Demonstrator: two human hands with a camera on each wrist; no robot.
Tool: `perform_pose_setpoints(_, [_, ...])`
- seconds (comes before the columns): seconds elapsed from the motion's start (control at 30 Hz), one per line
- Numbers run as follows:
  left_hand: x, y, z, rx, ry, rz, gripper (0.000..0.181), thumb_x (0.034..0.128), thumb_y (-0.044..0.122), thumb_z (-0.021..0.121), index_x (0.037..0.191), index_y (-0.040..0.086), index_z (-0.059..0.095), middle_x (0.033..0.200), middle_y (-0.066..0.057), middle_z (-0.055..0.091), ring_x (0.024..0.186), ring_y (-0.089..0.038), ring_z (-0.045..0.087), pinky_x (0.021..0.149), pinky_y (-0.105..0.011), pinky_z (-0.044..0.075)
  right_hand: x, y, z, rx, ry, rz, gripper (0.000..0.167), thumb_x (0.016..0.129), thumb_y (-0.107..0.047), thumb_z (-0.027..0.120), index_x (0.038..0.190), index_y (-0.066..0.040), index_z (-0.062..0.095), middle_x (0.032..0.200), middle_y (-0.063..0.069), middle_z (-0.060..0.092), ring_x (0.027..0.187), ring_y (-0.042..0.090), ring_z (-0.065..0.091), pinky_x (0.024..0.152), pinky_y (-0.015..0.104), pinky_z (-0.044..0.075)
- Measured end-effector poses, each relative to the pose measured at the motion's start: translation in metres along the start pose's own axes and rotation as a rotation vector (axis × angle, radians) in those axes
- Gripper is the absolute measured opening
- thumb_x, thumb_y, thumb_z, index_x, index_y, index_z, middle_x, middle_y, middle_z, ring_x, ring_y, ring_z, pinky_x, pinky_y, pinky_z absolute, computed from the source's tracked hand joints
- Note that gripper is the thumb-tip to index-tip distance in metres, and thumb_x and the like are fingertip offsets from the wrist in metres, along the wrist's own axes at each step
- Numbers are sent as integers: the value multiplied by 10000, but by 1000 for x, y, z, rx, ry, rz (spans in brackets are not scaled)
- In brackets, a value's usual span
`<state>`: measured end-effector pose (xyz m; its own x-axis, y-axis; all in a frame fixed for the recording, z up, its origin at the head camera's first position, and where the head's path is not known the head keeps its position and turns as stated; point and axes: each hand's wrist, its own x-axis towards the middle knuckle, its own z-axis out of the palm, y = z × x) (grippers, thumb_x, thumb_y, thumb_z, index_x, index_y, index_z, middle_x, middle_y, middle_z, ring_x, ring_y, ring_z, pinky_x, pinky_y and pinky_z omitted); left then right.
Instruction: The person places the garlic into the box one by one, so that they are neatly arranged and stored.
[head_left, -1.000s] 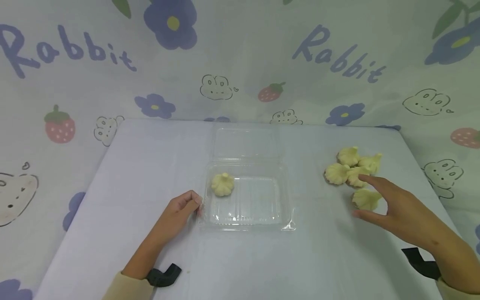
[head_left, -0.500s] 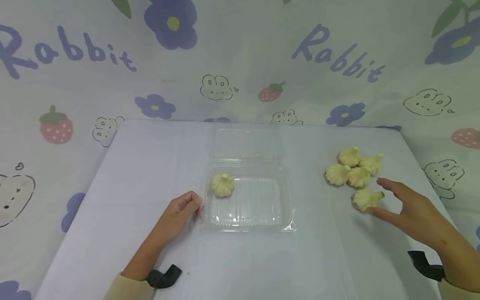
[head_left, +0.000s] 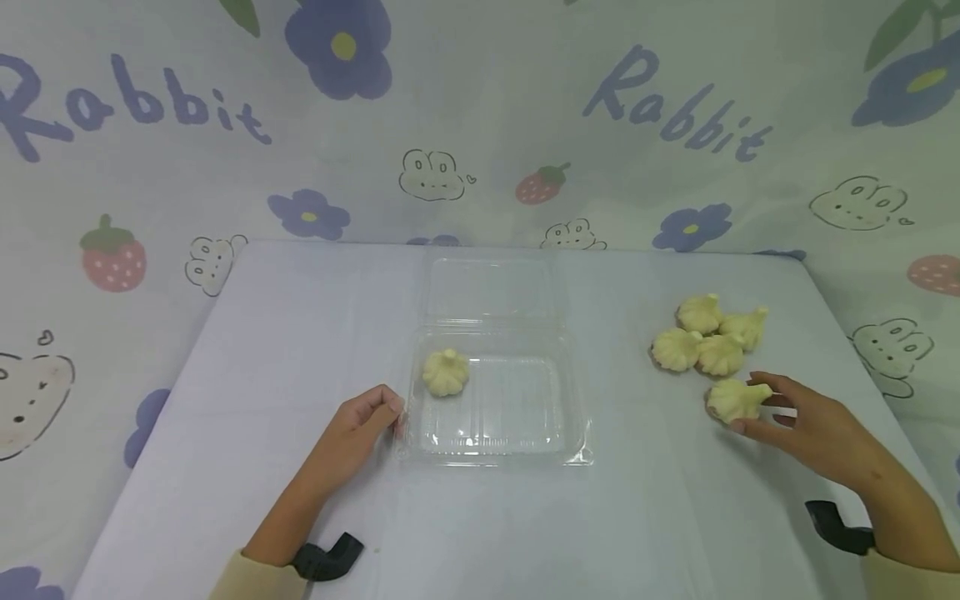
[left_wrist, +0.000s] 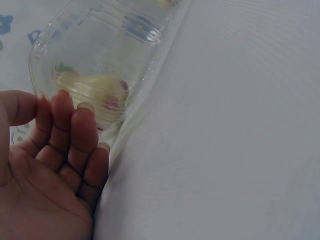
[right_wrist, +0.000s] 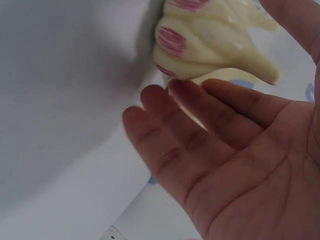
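One garlic bulb [head_left: 446,375] already sat inside the clear clamshell container [head_left: 517,404], just right of the left hand [head_left: 352,429], which pinched its edge; the container's lid [head_left: 491,287] lay folded back. Five were left on the worktop [head_left: 637,517]: four clustered bulbs [head_left: 720,356] beyond the right hand [head_left: 817,433], and a nearer bulb [head_left: 731,402] between its widely parted thumb and fingers, not yet firmly gripped. The bulbs looked smooth, cream, lobed and purple-streaked, with tapering stems; the container, thin, glossy, ribbed plastic.
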<state>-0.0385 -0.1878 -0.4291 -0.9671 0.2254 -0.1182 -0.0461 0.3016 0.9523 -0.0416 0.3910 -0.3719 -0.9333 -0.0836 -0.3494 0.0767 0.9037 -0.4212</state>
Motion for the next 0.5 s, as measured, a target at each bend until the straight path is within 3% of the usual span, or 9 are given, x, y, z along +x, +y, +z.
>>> perform_pose_setpoints(0.27, [-2,1,1,8,6,10,253,1109,178,509,916,44,604,867,-53,587,910,-213,529,809,-293,427,6,1,3,-41,-33,44,929,976,-545,699,1524,104,323,1391,435,492,1196,667,518,813,676,525])
perform_pose_setpoints(0.5, [-1,0,1,6,3,21,251,1110,180,507,918,48,601,870,-52,583,905,-215,523,799,-293,421,6,2,7,-64,20,58,821,996,-523,680,1481,76,399,1369,427,514,1178,645,542,790,645,539])
